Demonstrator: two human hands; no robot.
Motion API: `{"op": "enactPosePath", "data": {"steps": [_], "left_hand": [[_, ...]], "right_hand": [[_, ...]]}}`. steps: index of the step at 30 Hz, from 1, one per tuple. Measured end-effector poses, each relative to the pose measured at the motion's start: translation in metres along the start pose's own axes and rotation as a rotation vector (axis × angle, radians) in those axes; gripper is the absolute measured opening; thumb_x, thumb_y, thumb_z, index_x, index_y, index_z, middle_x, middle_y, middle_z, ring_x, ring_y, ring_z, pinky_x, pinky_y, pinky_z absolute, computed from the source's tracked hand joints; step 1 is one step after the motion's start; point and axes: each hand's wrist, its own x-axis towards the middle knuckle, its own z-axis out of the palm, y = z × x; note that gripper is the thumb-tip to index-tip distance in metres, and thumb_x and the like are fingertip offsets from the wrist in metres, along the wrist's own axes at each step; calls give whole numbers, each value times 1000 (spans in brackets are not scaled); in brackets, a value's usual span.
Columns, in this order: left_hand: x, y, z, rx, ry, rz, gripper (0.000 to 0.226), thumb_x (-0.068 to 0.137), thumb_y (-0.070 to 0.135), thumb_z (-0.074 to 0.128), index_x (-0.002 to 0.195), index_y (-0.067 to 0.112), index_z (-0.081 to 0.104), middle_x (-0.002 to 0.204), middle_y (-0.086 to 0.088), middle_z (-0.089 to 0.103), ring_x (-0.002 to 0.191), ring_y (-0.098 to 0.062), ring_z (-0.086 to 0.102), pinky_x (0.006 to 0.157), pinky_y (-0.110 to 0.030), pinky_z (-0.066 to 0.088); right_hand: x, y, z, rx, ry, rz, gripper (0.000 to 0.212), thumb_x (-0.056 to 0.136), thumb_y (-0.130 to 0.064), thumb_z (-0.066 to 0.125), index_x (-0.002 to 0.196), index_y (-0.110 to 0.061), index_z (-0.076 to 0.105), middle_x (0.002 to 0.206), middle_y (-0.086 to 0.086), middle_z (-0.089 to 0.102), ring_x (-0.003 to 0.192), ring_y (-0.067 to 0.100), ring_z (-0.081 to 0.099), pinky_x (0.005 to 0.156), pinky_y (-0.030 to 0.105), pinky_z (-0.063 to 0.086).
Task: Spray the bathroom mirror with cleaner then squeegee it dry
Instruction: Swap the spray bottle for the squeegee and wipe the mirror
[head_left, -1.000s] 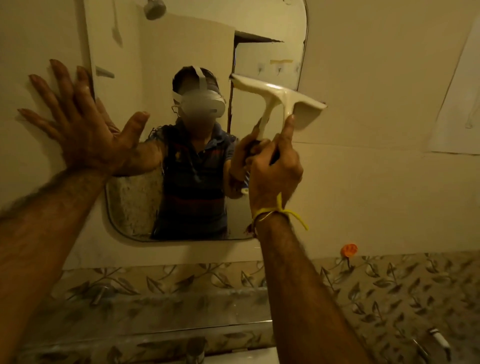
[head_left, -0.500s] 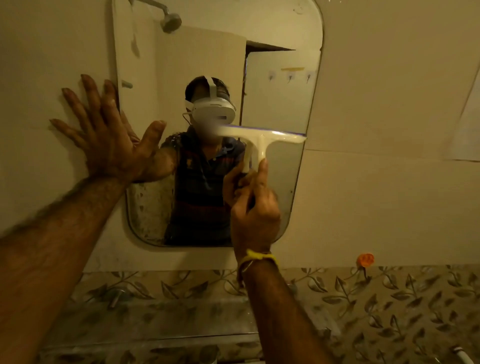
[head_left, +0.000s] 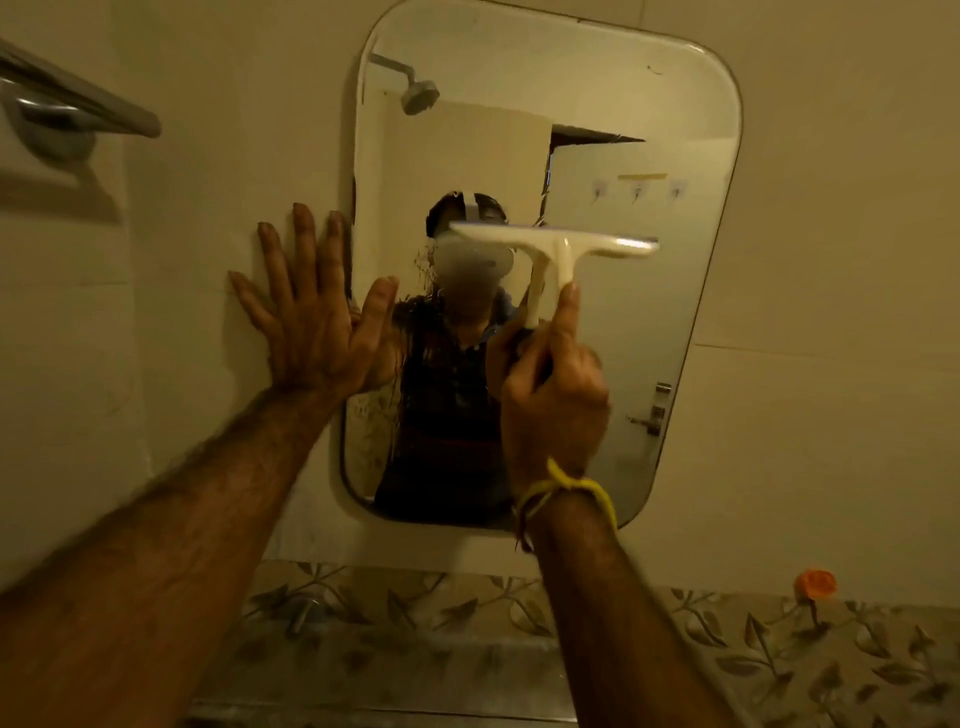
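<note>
A rounded rectangular mirror (head_left: 613, 332) hangs on the cream wall, with liquid streaks running down its left middle part. My right hand (head_left: 553, 395) grips the handle of a white squeegee (head_left: 558, 249), index finger stretched along the stem. The blade lies almost level across the mirror's middle. My left hand (head_left: 311, 317) presses flat against the wall at the mirror's left edge, fingers spread, thumb over the glass. No spray bottle is in view.
A metal towel rail (head_left: 67, 104) juts from the wall at upper left. Below the mirror runs a band of leaf-patterned tiles (head_left: 779, 660). A small orange hook (head_left: 816, 583) sticks to the wall at lower right.
The squeegee went from the mirror's right edge, tilted, to level across its middle, shifting left. The view pulled back and up, showing the whole mirror. My left hand stayed flat on the wall.
</note>
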Motion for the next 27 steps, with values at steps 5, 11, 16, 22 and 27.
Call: {"op": "enactPosePath", "data": {"steps": [5,11,16,22,27], "left_hand": [[-4,-4,-7,3,33,14,75,99,70,9,162,31,15,171,1,10,157,-28,6,119,-68,9],[2,-30,-15,-28,-28,103,75,99,68,4,163,31,13,171,6,11,157,-23,8,120,-58,11],[-1,-38,-21,-109,-44,93,71,101,55,19,163,21,15,171,2,12,157,-16,7,124,-52,9],[-1,-43,-23,-128,-63,105,69,101,50,17,163,21,16,171,3,9,157,-12,4,125,-47,4],[-3,-45,-34,-208,-79,95,67,100,44,16,162,19,20,169,3,16,157,-11,9,127,-47,9]], "right_hand": [[-38,-17,3,30,-164,-54,49,100,-15,49,147,-16,37,106,17,69,90,35,67,69,41,60],[-5,-46,29,11,-85,-107,51,98,-13,53,147,-14,38,93,13,66,72,24,60,60,32,57],[-38,-52,30,20,-196,-139,50,102,-16,47,149,-20,31,107,17,68,91,34,65,71,41,60],[-11,-68,49,2,-101,-146,49,101,-17,50,148,-19,37,92,14,68,76,29,64,63,37,59],[-48,-61,44,38,-233,-182,51,100,-12,51,147,-21,33,103,19,67,76,33,65,58,40,59]]}}
